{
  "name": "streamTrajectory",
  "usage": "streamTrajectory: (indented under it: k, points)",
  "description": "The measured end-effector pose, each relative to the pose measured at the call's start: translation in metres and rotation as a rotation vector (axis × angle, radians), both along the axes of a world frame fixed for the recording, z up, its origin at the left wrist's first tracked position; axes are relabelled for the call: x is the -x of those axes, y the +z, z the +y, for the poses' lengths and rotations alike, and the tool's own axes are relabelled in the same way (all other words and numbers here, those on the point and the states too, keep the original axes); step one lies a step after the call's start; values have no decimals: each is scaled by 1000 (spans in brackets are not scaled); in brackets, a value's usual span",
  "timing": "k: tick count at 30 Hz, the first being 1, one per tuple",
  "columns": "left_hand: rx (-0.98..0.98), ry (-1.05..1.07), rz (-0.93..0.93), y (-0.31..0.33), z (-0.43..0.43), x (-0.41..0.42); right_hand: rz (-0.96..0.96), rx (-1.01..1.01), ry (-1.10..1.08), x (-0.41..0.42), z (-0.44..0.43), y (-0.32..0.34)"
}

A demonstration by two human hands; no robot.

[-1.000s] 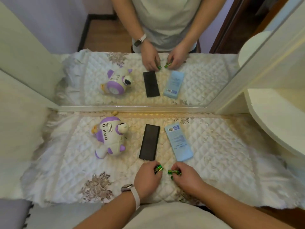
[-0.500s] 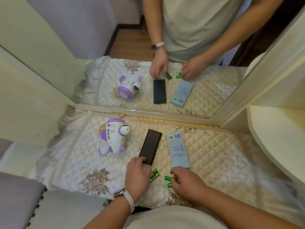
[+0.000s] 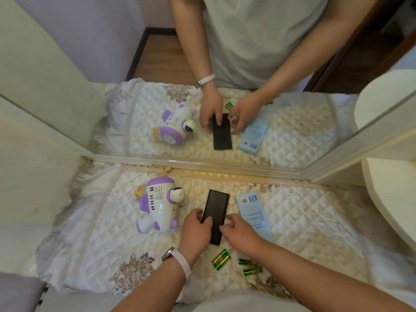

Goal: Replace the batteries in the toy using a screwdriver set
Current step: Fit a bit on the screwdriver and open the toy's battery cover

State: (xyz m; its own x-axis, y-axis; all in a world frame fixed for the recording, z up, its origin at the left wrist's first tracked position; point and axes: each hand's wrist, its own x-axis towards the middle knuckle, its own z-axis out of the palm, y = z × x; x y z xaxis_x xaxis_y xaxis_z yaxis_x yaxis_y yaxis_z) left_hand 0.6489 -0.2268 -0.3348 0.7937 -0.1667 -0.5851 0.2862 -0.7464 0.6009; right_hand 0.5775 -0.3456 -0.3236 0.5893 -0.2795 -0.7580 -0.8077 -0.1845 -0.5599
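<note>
A white and purple toy (image 3: pixel 158 207) lies on the quilted cloth at the left. A flat black case (image 3: pixel 215 211) lies in the middle. My left hand (image 3: pixel 196 233) grips its near left edge, and my right hand (image 3: pixel 238 233) touches its near right edge with fingertips. Several green batteries lie loose on the cloth near me: a pair (image 3: pixel 221 259) between my wrists and others (image 3: pixel 250 266) under my right forearm. A light blue box (image 3: pixel 253 213) lies to the right of the case.
A mirror (image 3: pixel 292 122) stands along the far edge of the quilted cloth (image 3: pixel 94 233) and repeats the scene. A white rounded shelf (image 3: pixel 389 199) juts in at the right. A cream wall panel (image 3: pixel 33 176) bounds the left side.
Both hands let go of the green batteries, which now lie on the cloth, and moved forward onto the black case. The camera moved closer.
</note>
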Motion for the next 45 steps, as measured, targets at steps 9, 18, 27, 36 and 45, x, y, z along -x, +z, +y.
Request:
streamTrajectory:
  k: [9, 18, 27, 36, 45]
  points:
    - [97, 77, 70, -3, 0, -6, 33, -171, -146, -15, -4, 3]
    - [217, 139, 6, 44, -16, 7, -189, -142, -163, -7, -12, 42]
    - [307, 24, -122, 94, -30, 29, -410, -135, -339, 21, -19, 85]
    - [492, 17, -93, 117, -44, 45, -563, -105, -326, 40, -39, 113]
    - [611, -82, 44, 133, -45, 51, -617, -217, -234, 57, -61, 126]
